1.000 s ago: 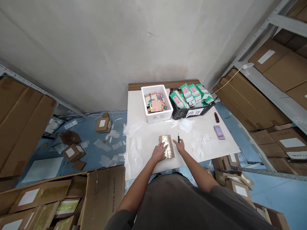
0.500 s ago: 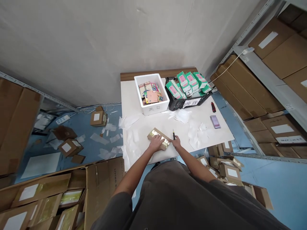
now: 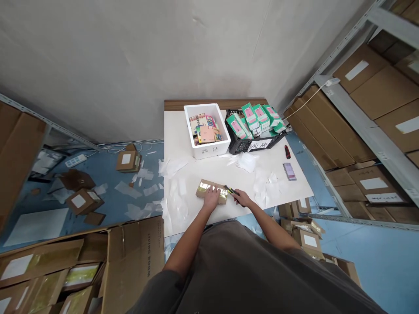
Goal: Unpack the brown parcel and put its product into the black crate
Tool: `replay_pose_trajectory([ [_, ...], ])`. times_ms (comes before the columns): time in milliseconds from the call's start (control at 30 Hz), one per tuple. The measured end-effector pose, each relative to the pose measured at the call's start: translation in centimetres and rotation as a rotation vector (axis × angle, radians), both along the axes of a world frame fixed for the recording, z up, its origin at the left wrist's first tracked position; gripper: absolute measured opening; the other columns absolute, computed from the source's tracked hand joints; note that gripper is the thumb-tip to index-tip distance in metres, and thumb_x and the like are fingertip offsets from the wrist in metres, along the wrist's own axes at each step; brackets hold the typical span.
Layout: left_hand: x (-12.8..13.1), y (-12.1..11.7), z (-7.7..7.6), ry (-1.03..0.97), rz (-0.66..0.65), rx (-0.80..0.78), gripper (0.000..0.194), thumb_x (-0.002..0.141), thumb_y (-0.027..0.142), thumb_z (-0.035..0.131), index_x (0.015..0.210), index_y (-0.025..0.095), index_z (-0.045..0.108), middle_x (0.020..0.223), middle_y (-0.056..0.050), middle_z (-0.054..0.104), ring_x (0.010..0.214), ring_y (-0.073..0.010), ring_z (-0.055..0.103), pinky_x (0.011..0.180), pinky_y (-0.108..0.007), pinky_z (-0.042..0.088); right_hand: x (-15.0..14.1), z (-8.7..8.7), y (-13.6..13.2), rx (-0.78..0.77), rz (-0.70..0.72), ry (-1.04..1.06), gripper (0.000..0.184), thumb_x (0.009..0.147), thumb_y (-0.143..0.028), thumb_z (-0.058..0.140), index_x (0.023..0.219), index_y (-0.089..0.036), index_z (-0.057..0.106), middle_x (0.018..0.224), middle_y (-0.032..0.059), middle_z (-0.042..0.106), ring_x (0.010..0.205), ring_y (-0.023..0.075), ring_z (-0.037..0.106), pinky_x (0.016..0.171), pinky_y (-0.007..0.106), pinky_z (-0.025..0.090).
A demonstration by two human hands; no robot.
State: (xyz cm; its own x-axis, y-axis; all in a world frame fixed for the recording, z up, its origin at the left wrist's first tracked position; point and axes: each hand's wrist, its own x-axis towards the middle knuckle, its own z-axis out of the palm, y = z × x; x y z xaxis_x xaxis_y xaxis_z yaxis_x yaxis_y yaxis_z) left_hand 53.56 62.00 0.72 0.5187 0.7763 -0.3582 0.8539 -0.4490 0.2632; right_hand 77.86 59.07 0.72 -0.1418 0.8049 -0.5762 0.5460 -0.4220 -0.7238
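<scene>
A small cardboard box (image 3: 204, 188) with shiny clear tape across its top lies near the front of the white table (image 3: 235, 213). My left hand (image 3: 212, 197) rests flat on the box with its fingers spread over the tape. In my right hand (image 3: 241, 198) is a black and yellow utility knife (image 3: 233, 191), gripped by its handle. The knife's front end points left and meets the right end of the box. Whether the blade is in the cardboard is too small to tell.
A white foam bin (image 3: 209, 151) of small packs and a black crate (image 3: 234, 146) of green-pink boxes stand at the back. White scraps (image 3: 247, 161), a red-black tool (image 3: 287, 151) and a purple blurred item (image 3: 290, 171) lie rightward. A large carton (image 3: 137, 248) stands at left.
The box has been turned to lie more level and shifted slightly left. My right hand has tilted the knife from upright to pointing left at the box's right end.
</scene>
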Motion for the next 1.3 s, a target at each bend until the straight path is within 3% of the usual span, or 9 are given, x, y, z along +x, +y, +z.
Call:
replay_pose_trajectory([
  [100, 0.0, 0.3, -0.1, -0.01, 0.0, -0.023, 0.071, 0.075, 0.027, 0.085, 0.138, 0.021, 0.053, 0.165, -0.019, 0.038, 0.154, -0.0409, 0.032, 0.122, -0.055, 0.029, 0.8, 1.1, 0.6, -0.027, 0.193, -0.124, 0.024, 0.091, -0.049, 0.068, 0.091, -0.025, 0.067, 0.072, -0.0022, 0.069, 0.062, 0.0159, 0.065, 0.062, 0.024, 0.046],
  [167, 0.0, 0.3, -0.3, -0.017, 0.0, -0.043, 0.072, 0.075, 0.027, 0.086, 0.139, 0.021, 0.053, 0.166, -0.02, 0.037, 0.155, -0.0417, 0.03, 0.121, -0.056, 0.029, 0.6, 1.6, 1.5, 0.014, 0.238, -0.258, 0.025, 0.086, -0.05, 0.075, 0.086, -0.025, 0.07, 0.074, -0.0004, 0.071, 0.072, 0.0193, 0.067, 0.064, 0.025, 0.043],
  [300, 0.0, 0.2, -0.6, -0.012, 0.014, -0.064, 0.079, 0.074, 0.026, 0.086, 0.144, 0.02, 0.05, 0.165, -0.02, 0.038, 0.155, -0.0418, 0.029, 0.122, -0.054, 0.028, -0.4, 2.0, 3.2, 0.044, 0.192, -0.445, 0.045, 0.075, -0.068, 0.081, 0.073, -0.024, 0.071, 0.077, 0.0059, 0.073, 0.087, 0.0271, 0.068, 0.067, 0.027, 0.041],
  [500, 0.1, 0.3, -1.0, -0.015, 0.039, -0.059, 0.09, 0.073, 0.029, 0.087, 0.152, 0.021, 0.044, 0.163, -0.02, 0.042, 0.153, -0.0401, 0.034, 0.121, -0.052, 0.028, 0.5, 2.3, 3.9, -0.016, 0.127, -0.422, 0.055, 0.071, -0.078, 0.078, 0.065, -0.023, 0.069, 0.063, 0.0061, 0.068, 0.078, 0.0264, 0.067, 0.064, 0.028, 0.038],
  [700, 0.1, 0.5, -1.3, -0.027, 0.053, -0.061, 0.093, 0.071, 0.033, 0.09, 0.151, 0.019, 0.045, 0.161, -0.022, 0.044, 0.152, -0.0396, 0.037, 0.12, -0.048, 0.029, 0.4, 1.7, 0.8, -0.138, 0.208, -0.323, 0.053, 0.085, -0.072, 0.069, 0.07, -0.021, 0.068, 0.05, 0.0006, 0.059, 0.053, 0.0185, 0.06, 0.061, 0.027, 0.038],
  [1000, -0.3, 0.5, -0.4, -0.036, 0.011, -0.039, 0.085, 0.068, 0.028, 0.092, 0.143, 0.021, 0.051, 0.163, -0.019, 0.042, 0.151, -0.04, 0.038, 0.119, -0.049, 0.032, -1.9, 0.8, -4.7, -0.128, -0.002, -0.223, 0.06, 0.086, -0.078, 0.062, 0.066, -0.021, 0.065, 0.044, -0.0027, 0.055, 0.044, 0.0161, 0.056, 0.058, 0.025, 0.039],
  [1133, -0.7, 1.1, 0.3, -0.072, 0.014, -0.059, 0.07, 0.081, 0.042, 0.082, 0.142, 0.023, 0.053, 0.155, -0.017, 0.053, 0.149, -0.038, 0.04, 0.116, -0.049, 0.036, -1.6, 0.9, -6.5, -0.122, -0.122, -0.238, 0.062, 0.094, -0.077, 0.051, 0.067, -0.021, 0.062, 0.048, -0.0024, 0.057, 0.042, 0.0151, 0.056, 0.056, 0.025, 0.04],
  [1233, -1.4, 2.1, 0.5, -0.098, 0.057, -0.034, 0.071, 0.092, 0.042, 0.07, 0.155, 0.026, 0.042, 0.149, -0.015, 0.06, 0.15, -0.0345, 0.04, 0.117, -0.048, 0.036, -1.1, 0.9, -7.7, -0.113, -0.233, -0.24, 0.062, 0.097, -0.074, 0.045, 0.07, -0.021, 0.061, 0.049, -0.0022, 0.057, 0.045, 0.0158, 0.058, 0.057, 0.025, 0.042],
  [1300, -1.9, 2.8, 0.3, -0.078, 0.079, 0.003, 0.087, 0.087, 0.043, 0.074, 0.161, 0.028, 0.032, 0.162, -0.015, 0.045, 0.156, -0.0371, 0.026, 0.122, -0.052, 0.029, -1.0, 1.2, -8.0, -0.109, -0.269, -0.237, 0.061, 0.098, -0.074, 0.044, 0.072, -0.022, 0.061, 0.049, -0.0026, 0.056, 0.046, 0.0162, 0.058, 0.058, 0.025, 0.043],
])
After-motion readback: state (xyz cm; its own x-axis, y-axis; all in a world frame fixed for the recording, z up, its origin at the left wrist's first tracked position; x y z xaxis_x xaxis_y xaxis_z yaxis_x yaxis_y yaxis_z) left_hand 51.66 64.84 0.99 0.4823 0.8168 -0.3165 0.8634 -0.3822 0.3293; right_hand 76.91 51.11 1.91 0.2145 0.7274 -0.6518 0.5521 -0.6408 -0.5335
